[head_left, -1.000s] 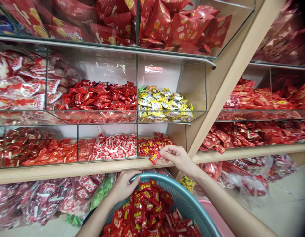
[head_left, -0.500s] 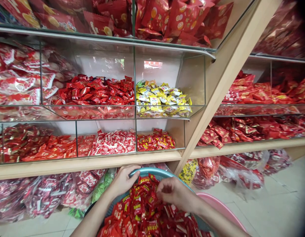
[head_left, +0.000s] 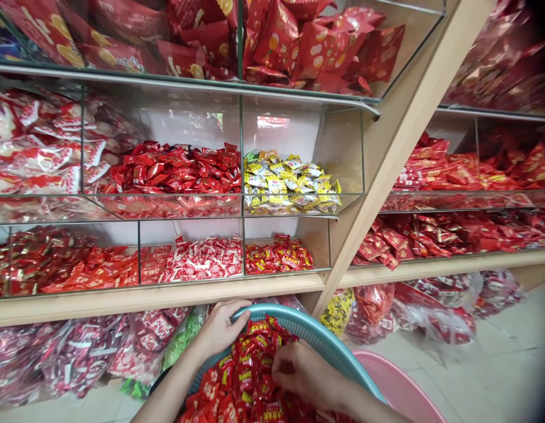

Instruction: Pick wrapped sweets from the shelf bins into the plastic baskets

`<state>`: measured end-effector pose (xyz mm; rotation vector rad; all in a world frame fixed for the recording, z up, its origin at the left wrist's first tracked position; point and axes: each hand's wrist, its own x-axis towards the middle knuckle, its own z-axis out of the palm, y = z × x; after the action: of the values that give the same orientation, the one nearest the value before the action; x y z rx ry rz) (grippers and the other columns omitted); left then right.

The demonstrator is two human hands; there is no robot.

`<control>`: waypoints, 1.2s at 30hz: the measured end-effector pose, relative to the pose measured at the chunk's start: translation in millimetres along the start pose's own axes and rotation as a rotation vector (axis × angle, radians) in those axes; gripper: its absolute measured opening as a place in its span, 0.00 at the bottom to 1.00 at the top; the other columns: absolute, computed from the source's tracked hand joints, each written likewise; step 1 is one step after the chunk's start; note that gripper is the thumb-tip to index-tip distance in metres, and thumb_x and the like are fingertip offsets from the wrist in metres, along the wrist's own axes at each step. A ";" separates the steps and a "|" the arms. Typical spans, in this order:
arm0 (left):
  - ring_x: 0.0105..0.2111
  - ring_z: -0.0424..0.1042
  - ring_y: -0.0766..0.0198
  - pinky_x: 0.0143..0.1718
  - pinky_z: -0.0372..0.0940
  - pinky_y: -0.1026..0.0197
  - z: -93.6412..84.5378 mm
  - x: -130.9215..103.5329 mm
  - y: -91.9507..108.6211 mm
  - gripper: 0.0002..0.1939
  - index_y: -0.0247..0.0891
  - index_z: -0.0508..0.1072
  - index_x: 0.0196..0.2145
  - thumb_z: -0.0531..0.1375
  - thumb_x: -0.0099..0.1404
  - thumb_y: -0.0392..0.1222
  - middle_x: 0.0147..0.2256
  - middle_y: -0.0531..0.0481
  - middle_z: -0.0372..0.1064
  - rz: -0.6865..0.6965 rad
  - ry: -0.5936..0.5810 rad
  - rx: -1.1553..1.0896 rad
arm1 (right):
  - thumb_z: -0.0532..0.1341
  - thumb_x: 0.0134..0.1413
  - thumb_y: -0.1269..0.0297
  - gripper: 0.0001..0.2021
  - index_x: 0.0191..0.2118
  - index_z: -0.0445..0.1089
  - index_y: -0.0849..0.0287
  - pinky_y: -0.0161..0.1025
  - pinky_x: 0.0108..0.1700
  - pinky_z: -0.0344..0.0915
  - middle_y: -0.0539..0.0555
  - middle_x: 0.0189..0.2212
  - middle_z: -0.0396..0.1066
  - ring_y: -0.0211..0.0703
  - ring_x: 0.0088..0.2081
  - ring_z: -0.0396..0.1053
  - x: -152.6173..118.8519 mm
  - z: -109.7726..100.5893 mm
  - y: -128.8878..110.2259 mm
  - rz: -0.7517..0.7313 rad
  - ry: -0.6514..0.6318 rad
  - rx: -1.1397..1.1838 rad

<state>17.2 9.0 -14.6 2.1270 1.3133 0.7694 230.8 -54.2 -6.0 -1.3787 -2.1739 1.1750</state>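
A teal plastic basket (head_left: 329,331) with slotted sides holds a heap of red-wrapped candies (head_left: 248,364), many with yellow lettering. At its far left rim is my left hand (head_left: 223,326), fingers over the edge and thumb inside, gripping it. My right hand (head_left: 298,371) is low over the candies, its fingers curled together and touching the heap. Whether a candy lies between those fingertips is hidden. Beyond the basket, a glass shelf bin (head_left: 278,255) contains red candies with similar yellow lettering.
A pink tub (head_left: 398,376) stands right of the basket. Wooden shelving (head_left: 263,286) with glass bins rises just ahead. Bagged candies (head_left: 87,349) lie beneath it, and a slanting wooden post (head_left: 387,158) divides the sections.
My right hand has moved slightly left and down over the candies, fingers curled more. More of the basket's right rim shows. My left hand keeps its place on the rim.
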 end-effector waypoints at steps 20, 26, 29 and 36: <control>0.35 0.72 0.62 0.37 0.64 0.65 3.1 0.9 -4.0 0.14 0.43 0.74 0.43 0.52 0.65 0.46 0.40 0.52 0.75 0.022 0.005 0.009 | 0.59 0.51 0.67 0.05 0.28 0.71 0.59 0.32 0.32 0.58 0.50 0.26 0.71 0.37 0.29 0.66 78.9 -106.2 -48.2 -0.339 0.433 -0.275; 0.34 0.72 0.62 0.40 0.65 0.63 2.6 -0.5 -5.2 0.15 0.42 0.74 0.44 0.52 0.65 0.47 0.41 0.51 0.75 -0.006 0.008 0.027 | 0.64 0.45 0.66 0.04 0.29 0.74 0.60 0.33 0.32 0.59 0.51 0.27 0.71 0.37 0.28 0.66 147.1 -109.6 -30.7 -0.344 0.411 -0.248; 0.35 0.72 0.61 0.38 0.65 0.64 1.8 -0.6 -4.8 0.15 0.43 0.73 0.45 0.52 0.65 0.47 0.42 0.51 0.74 -0.009 0.009 0.031 | 0.65 0.44 0.65 0.04 0.28 0.74 0.60 0.34 0.35 0.60 0.52 0.29 0.72 0.39 0.31 0.67 152.4 -103.6 -22.8 -0.361 0.395 -0.223; 0.38 0.72 0.61 0.35 0.66 0.66 0.7 -1.3 -4.0 0.16 0.43 0.74 0.45 0.51 0.65 0.48 0.42 0.50 0.74 0.002 0.005 0.024 | 0.62 0.46 0.68 0.04 0.24 0.73 0.59 0.36 0.40 0.59 0.52 0.27 0.70 0.40 0.34 0.66 151.5 -99.8 -18.0 -0.377 0.434 -0.100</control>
<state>14.7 9.3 -18.1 2.1466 1.3299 0.7640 208.9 119.4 45.2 -1.0686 -2.0671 0.5756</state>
